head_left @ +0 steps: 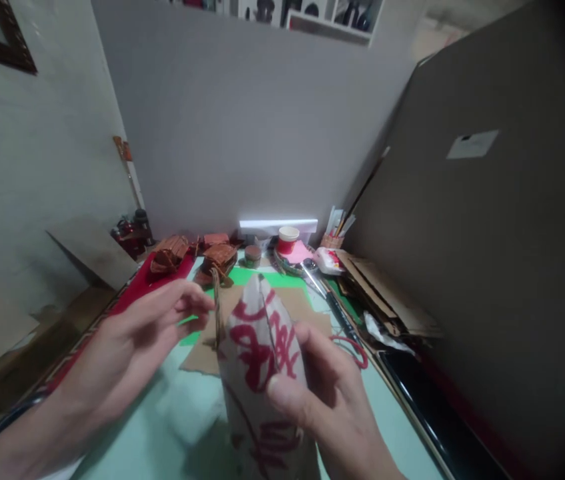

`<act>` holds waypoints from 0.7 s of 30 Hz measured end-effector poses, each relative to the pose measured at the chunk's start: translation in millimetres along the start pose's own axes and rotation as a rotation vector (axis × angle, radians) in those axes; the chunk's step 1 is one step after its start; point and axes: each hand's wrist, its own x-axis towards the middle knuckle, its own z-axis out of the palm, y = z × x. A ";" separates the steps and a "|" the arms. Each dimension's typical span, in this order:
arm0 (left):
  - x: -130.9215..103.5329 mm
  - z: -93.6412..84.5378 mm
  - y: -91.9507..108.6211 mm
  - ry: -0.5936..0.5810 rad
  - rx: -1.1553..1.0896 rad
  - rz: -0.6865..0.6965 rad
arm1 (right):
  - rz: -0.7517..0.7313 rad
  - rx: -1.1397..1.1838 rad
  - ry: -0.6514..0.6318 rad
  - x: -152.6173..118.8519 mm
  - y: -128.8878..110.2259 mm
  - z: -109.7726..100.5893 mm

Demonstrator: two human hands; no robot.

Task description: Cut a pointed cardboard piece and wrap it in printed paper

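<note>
Right hand (347, 407) is pinching a white paper packet (255, 367) with red marks, in front of the brown cardboard (307, 307). Left hand (155, 327) is hovering left of the cardboard, bent fingers a little apart, while a red cup (286, 245) is sitting behind it.

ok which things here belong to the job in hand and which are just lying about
Likely the job:
paper packet, held in the right hand
brown cord, beside the left hand

Seemingly just lying about:
red cup
cardboard pile
brush pot
</note>
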 end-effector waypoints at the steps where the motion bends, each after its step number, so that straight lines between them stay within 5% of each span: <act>1: -1.2 0.4 -2.6 -0.005 0.045 0.034 | -0.040 -0.023 0.025 4.6 1.0 0.9; 7: -8.7 9.9 -12.8 -0.210 0.230 0.148 | -0.058 0.075 -0.024 15.6 8.6 15.6; 21: -14.7 35.4 0.1 -0.202 0.296 0.158 | -0.313 -0.163 -0.229 24.4 -20.8 -11.7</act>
